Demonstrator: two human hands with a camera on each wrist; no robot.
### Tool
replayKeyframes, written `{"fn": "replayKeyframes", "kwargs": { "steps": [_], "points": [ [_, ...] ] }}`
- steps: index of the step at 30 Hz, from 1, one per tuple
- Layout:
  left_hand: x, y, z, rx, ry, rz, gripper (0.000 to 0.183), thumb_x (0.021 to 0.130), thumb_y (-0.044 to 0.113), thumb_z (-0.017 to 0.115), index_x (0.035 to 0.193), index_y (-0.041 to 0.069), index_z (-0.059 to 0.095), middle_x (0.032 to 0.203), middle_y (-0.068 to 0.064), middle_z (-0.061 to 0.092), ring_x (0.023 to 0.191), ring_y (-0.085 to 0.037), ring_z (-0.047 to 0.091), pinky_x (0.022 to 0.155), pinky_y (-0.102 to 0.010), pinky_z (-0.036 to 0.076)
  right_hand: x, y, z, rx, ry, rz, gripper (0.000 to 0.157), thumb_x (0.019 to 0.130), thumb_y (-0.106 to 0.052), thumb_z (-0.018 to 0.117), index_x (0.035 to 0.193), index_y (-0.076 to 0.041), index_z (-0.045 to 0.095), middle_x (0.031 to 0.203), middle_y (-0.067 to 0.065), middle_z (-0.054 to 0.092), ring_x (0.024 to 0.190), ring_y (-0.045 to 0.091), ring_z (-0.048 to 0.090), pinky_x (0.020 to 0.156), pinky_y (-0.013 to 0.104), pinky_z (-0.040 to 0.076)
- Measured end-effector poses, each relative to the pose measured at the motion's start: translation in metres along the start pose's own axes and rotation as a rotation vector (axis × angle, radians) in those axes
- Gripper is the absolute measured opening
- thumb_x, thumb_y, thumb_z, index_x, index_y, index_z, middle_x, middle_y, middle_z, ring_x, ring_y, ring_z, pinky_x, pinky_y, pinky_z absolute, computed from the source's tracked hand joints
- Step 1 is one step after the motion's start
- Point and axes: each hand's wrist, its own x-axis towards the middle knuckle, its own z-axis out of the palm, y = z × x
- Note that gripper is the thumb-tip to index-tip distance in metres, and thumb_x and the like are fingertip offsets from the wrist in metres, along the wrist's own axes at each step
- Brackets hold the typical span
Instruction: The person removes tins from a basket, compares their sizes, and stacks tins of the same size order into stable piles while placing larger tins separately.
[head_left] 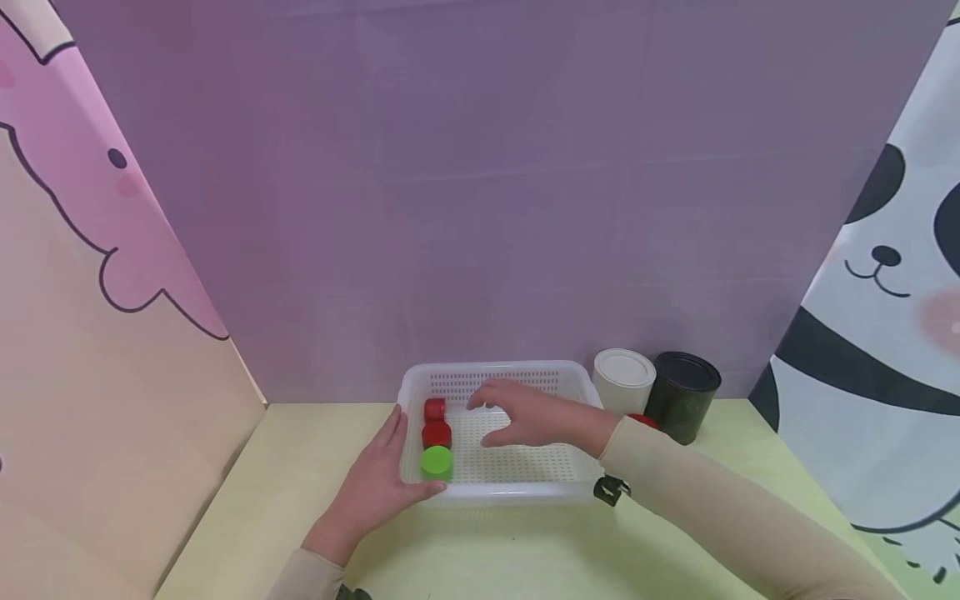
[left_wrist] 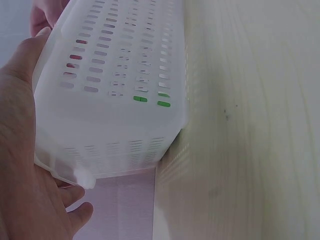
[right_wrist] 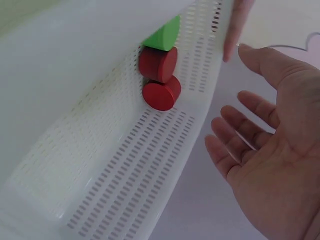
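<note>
A white perforated plastic basket (head_left: 517,492) stands on the table. My left hand (head_left: 375,483) holds its near left corner, thumb along the front rim and fingers against the left side. In the left wrist view the hand (left_wrist: 25,135) lies around that corner. Lined up inside along the left wall are a green short cylinder (head_left: 437,462) and two red ones, a nearer red cylinder (head_left: 437,434) and a farther red cylinder (head_left: 434,409). Over the basket's middle hovers my right hand (head_left: 528,414), its fingers spread and loosely bent, with nothing in them.
Right of the basket, a white can (head_left: 624,379) and a black can (head_left: 682,396) stand side by side near the purple back wall (head_left: 480,208). A red thing (head_left: 642,421) peeks out behind my right sleeve. The pale wooden table (head_left: 480,554) extends in front.
</note>
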Motion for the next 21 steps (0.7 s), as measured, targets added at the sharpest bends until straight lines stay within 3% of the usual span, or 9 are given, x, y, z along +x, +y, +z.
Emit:
{"fn": "replayKeyframes", "kwargs": {
  "steps": [6, 14, 21],
  "points": [
    [0.0, 0.0, -0.001, 0.005, -0.002, 0.007, 0.128, 0.084, 0.064, 0.09, 0.174, 0.001, 0.025, 0.184, -0.014, 0.019, 0.165, -0.039, 0.031, 0.126, -0.058, 0.04, 0.021, -0.003, 0.009, -0.013, -0.07, -0.015, 0.056, 0.097, -0.028, 0.088, 0.149, -0.023, 0.066, 0.146, -0.007, 0.064, 0.133, 0.018, 0.061, 0.114, 0.042, 0.055],
    [-0.001, 0.002, -0.002, -0.006, -0.006, 0.004, 0.126, 0.085, 0.062, 0.09, 0.174, 0.0, 0.025, 0.184, -0.015, 0.019, 0.165, -0.041, 0.031, 0.126, -0.06, 0.04, 0.038, 0.0, 0.018, 0.02, -0.14, -0.082, 0.06, 0.095, -0.025, 0.089, 0.15, -0.025, 0.065, 0.145, -0.01, 0.064, 0.137, 0.026, 0.061, 0.115, 0.041, 0.054],
    [-0.001, 0.002, -0.002, 0.0, -0.004, 0.002, 0.128, 0.085, 0.066, 0.088, 0.174, 0.0, 0.024, 0.184, -0.014, 0.018, 0.164, -0.04, 0.032, 0.126, -0.059, 0.041, 0.055, 0.004, 0.023, 0.057, -0.166, -0.114, 0.057, 0.095, -0.016, 0.088, 0.148, -0.014, 0.067, 0.148, 0.005, 0.066, 0.136, 0.026, 0.061, 0.119, 0.049, 0.051]
  ]
}}
